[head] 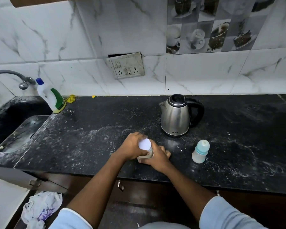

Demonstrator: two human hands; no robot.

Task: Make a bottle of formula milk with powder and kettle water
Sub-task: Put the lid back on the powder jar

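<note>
A small powder jar with a white lid (144, 144) stands on the black countertop (89, 129) near its front edge. My left hand (133, 147) wraps around the lid and the jar's upper part. My right hand (155, 158) grips the jar's lower body from the right. Most of the jar is hidden by both hands. A baby bottle (200, 152) with a pale blue cap stands upright to the right of the hands, apart from them. Behind it stands a steel kettle (177, 117) with a black lid and handle, spout pointing left.
A sink (10, 123) with a tap (8, 76) lies at the left. A white cleaner bottle (49, 96) leans at the sink corner beside a yellow scrap (70, 98). A wall socket (126, 66) sits above the counter. Crumpled plastic bags (40, 209) lie on the floor.
</note>
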